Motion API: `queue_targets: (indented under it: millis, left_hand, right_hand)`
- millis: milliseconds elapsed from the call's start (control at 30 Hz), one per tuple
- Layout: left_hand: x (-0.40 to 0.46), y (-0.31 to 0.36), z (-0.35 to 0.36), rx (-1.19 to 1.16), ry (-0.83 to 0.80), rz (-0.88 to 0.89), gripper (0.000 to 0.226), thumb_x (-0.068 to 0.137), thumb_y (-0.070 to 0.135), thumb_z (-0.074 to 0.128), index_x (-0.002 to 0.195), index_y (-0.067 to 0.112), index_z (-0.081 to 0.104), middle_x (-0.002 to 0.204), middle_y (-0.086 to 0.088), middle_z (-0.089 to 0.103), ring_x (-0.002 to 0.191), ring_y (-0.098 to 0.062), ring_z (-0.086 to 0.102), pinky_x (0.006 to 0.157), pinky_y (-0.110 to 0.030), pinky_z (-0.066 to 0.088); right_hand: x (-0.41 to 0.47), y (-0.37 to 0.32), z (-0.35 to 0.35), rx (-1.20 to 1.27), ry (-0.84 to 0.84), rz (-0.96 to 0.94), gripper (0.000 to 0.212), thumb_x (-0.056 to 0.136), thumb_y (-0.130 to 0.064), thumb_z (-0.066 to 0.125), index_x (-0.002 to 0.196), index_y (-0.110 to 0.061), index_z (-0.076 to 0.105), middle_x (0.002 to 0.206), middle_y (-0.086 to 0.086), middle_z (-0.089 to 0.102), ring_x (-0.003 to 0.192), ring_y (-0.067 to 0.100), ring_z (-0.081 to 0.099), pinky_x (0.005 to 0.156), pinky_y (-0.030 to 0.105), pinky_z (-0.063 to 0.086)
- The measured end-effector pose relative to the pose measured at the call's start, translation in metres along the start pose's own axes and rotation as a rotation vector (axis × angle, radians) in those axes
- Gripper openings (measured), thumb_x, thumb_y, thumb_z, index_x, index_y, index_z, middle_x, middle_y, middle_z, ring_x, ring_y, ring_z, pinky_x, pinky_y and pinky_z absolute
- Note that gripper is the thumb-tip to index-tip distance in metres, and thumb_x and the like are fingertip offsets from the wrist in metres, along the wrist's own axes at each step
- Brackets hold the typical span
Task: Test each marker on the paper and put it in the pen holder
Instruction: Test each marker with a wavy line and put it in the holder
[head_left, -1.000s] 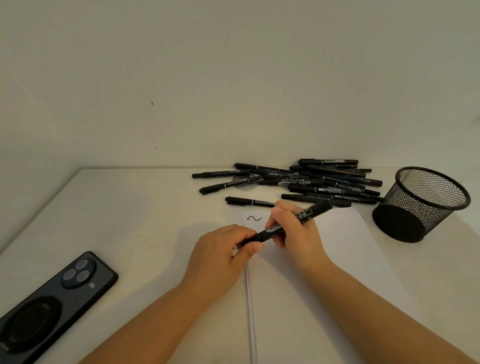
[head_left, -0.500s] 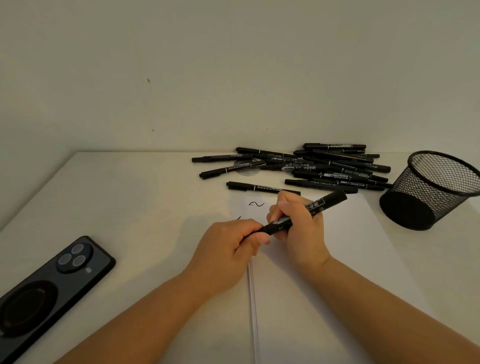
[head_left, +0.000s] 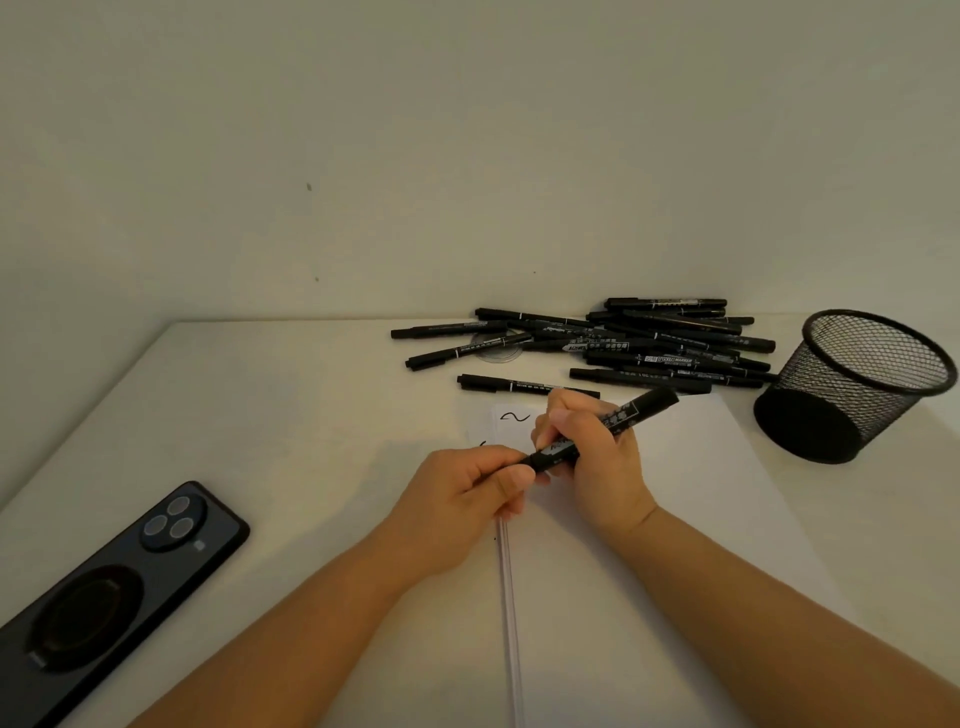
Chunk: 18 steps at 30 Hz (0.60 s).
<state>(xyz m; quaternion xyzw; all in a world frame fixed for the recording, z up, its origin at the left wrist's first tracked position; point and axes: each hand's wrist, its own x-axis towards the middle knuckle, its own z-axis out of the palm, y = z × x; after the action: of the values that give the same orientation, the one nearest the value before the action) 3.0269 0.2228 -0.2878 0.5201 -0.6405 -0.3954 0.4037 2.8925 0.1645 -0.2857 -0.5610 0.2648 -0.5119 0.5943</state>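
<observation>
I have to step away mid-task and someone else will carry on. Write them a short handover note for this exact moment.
Right hand grips the barrel of a black marker above the paper. Left hand pinches its near end, apparently the cap.
Pen holder stands at the right, next to the paper; no markers seen in it.
Pile of markers lies at the back of the table, one more marker just in front of it.
Done: one squiggle at the paper's top left corner; a second faint stroke shows below it.
Left: test the held marker, put it in the holder, then work through the pile.
</observation>
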Motion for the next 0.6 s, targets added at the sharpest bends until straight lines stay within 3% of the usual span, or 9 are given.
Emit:
queue_targets:
  millis: [133, 267, 367, 433, 500, 600]
  left_hand:
    - [0.001, 0.003, -0.002, 0.114, 0.220, 0.030, 0.022, 0.087, 0.020, 0.059, 0.091, 0.040, 0.066, 0.065, 0.023, 0.066, 0.062, 0.004, 0.061, 0.062, -0.005, 0.042]
    - [0.001, 0.005, -0.008, 0.297, 0.323, 0.022, 0.023, 0.084, 0.025, 0.062, 0.086, 0.048, 0.064, 0.070, 0.026, 0.065, 0.068, 0.003, 0.060, 0.063, -0.006, 0.042]
    - [0.005, 0.017, -0.003, 0.517, 0.265, 0.042, 0.011, 0.085, 0.036, 0.057, 0.090, 0.042, 0.065, 0.071, 0.019, 0.064, 0.069, -0.002, 0.058, 0.063, -0.015, 0.045]
    - [0.011, 0.031, 0.004, 0.619, 0.221, 0.086, 0.013, 0.088, 0.040, 0.051, 0.093, 0.037, 0.063, 0.074, 0.017, 0.063, 0.070, -0.004, 0.059, 0.065, -0.025, 0.048]
    - [0.017, 0.045, 0.011, 0.746, 0.202, 0.162, 0.019, 0.091, 0.042, 0.044, 0.097, 0.033, 0.060, 0.078, 0.015, 0.063, 0.073, -0.006, 0.060, 0.065, -0.027, 0.047]
    - [0.030, 0.069, 0.016, 0.933, 0.208, 0.286, 0.029, 0.093, 0.046, 0.039, 0.103, 0.029, 0.060, 0.088, 0.011, 0.066, 0.076, -0.012, 0.061, 0.062, -0.028, 0.043]
  right_hand:
    - [0.009, -0.011, -0.014, -0.112, 0.050, 0.194, 0.032, 0.088, -0.013, 0.054, 0.057, -0.011, 0.052, 0.041, -0.005, 0.048, 0.037, 0.009, 0.040, 0.037, 0.016, 0.031]
    - [0.007, -0.034, -0.046, -0.264, 0.121, 0.265, 0.018, 0.082, -0.025, 0.065, 0.065, -0.022, 0.061, 0.056, -0.008, 0.060, 0.055, 0.008, 0.054, 0.049, 0.019, 0.043]
    - [0.000, -0.055, -0.065, -0.671, 0.020, 0.121, 0.009, 0.080, -0.028, 0.067, 0.072, -0.031, 0.066, 0.067, -0.019, 0.063, 0.064, -0.003, 0.054, 0.061, 0.008, 0.042]
    - [-0.003, -0.068, -0.071, -1.054, -0.139, -0.025, 0.003, 0.081, -0.033, 0.066, 0.079, -0.034, 0.069, 0.073, -0.020, 0.062, 0.074, 0.001, 0.050, 0.069, 0.015, 0.041]
    - [-0.006, -0.079, -0.071, -1.339, -0.258, -0.230, 0.014, 0.083, -0.037, 0.064, 0.090, -0.028, 0.072, 0.081, -0.015, 0.064, 0.075, 0.008, 0.044, 0.070, 0.027, 0.037]
    - [-0.008, -0.100, -0.071, -1.456, -0.342, -0.461, 0.021, 0.081, -0.030, 0.068, 0.097, -0.018, 0.071, 0.079, -0.002, 0.068, 0.071, 0.017, 0.050, 0.062, 0.031, 0.037]
